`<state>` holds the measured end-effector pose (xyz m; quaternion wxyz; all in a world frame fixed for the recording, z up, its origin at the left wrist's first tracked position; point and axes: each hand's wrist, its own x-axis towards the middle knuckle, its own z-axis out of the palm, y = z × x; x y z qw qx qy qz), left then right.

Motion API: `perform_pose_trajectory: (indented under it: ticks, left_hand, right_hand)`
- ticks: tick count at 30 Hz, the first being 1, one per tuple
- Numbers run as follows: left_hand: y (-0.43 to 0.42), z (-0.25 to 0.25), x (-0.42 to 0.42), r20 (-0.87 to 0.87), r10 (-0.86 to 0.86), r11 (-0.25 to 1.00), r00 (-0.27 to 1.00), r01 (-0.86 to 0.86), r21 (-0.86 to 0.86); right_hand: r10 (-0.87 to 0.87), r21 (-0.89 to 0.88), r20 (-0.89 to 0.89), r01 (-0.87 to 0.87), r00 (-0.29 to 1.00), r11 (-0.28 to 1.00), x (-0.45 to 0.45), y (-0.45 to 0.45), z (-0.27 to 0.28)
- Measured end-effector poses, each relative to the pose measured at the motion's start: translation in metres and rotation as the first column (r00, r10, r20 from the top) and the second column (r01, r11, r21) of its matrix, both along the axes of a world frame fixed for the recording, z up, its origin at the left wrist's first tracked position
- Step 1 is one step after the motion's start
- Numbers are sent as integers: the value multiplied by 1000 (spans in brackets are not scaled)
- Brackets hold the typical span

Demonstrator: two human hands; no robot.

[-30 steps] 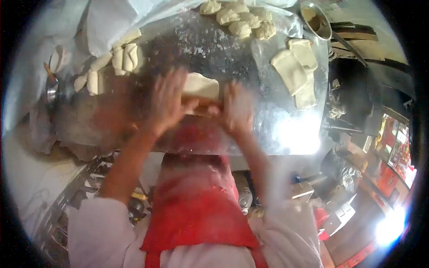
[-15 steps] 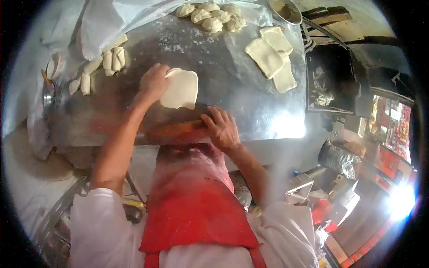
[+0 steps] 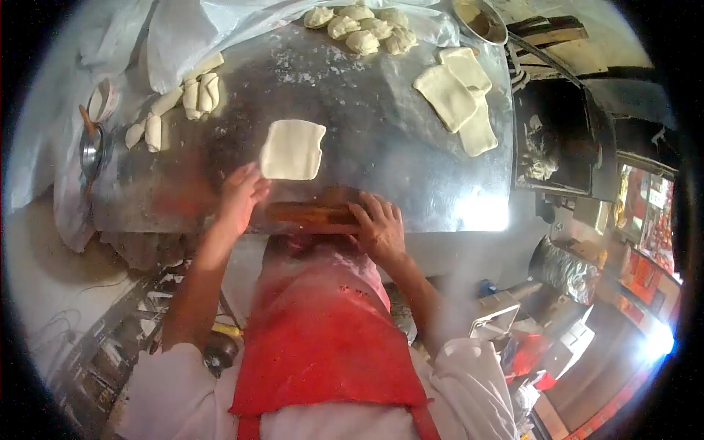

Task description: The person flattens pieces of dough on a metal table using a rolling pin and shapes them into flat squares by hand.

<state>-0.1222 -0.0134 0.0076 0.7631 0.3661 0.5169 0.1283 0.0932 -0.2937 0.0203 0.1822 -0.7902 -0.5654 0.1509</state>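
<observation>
A flat, roughly square sheet of dough (image 3: pixel 293 150) lies on the metal worktop, with a small notch in its right edge. Just off its lower left corner is my left hand (image 3: pixel 242 196), fingers loosely bent and apart, holding nothing. A wooden rolling pin (image 3: pixel 312 213) rests along the near edge of the worktop, in front of the red apron. My right hand (image 3: pixel 380 226) is over the pin's right end, its fingers laid across the wood.
Dough rolls (image 3: pixel 192 97) lie at left beside a metal container (image 3: pixel 91 152). Several dough lumps (image 3: pixel 363 42) sit at the back near plastic sheeting (image 3: pixel 198 37). Overlapping dough sheets (image 3: pixel 445 97) lie at right, near a bowl (image 3: pixel 480 20) and a dark oven-like box (image 3: pixel 551 132).
My left hand has let go of the dough sheet and drawn back toward me. The sheet now lies flat. My right hand stays at the rolling pin; the view has shifted slightly.
</observation>
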Motion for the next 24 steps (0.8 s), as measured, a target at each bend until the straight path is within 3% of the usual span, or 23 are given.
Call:
perform_pose_trajectory:
  ticks: [3,5,6,8,9,10,12,13,15,16,17,18,19,21,23,24]
  left_hand:
    - [-2,9,-18,-110,41,991,993,-26,128]
    - [2,3,-25,-230,-54,837,972,170,521]
    - [6,1,-21,-233,-49,842,971,165,513]
    - [22,-8,8,-316,-59,621,947,283,731]
    - [33,-10,32,-500,-39,380,865,475,794]
    - [44,-12,56,-660,25,122,751,653,748]
    - [83,-17,93,-723,69,-76,687,726,683]
    - [100,-17,115,-639,49,14,768,639,769]
    - [104,-21,112,-665,39,-310,746,642,701]
    - [97,-28,96,-681,-93,-261,727,642,721]
    - [75,-29,66,-683,-225,-209,695,650,730]
    - [45,-5,36,-666,-283,-162,691,650,743]
    - [19,13,15,-644,-344,-112,684,651,751]
    - [-3,9,-2,-669,-309,-110,676,673,731]
    - [5,4,7,-705,-269,-113,656,706,699]
    - [36,1,38,-716,-248,-128,652,711,692]
  right_hand:
    - [-9,-59,-41,6,999,998,-3,-4,19]
    - [-23,-105,-68,16,997,994,-3,9,32]
    - [-13,-71,-43,10,999,997,-2,20,35]
    - [13,1,14,-13,1000,1000,5,57,22]
    - [27,41,42,-29,999,999,15,86,5]
    - [33,34,125,-38,992,999,33,117,-11]
    - [-15,26,186,10,982,1000,73,183,-16]
    - [-71,20,168,68,983,997,86,202,-8]
    - [-95,-23,136,99,986,995,72,173,-19]
    - [-131,19,139,130,982,991,77,178,-27]
    - [-91,-69,174,104,981,992,54,153,-28]
    - [-38,-174,87,53,995,983,32,124,-31]
    - [-55,-72,89,61,995,996,0,87,-29]
    - [-64,30,87,61,994,998,-15,75,-28]
    - [-28,-74,103,35,994,997,7,93,-33]
    - [5,-82,228,15,974,997,38,127,-40]
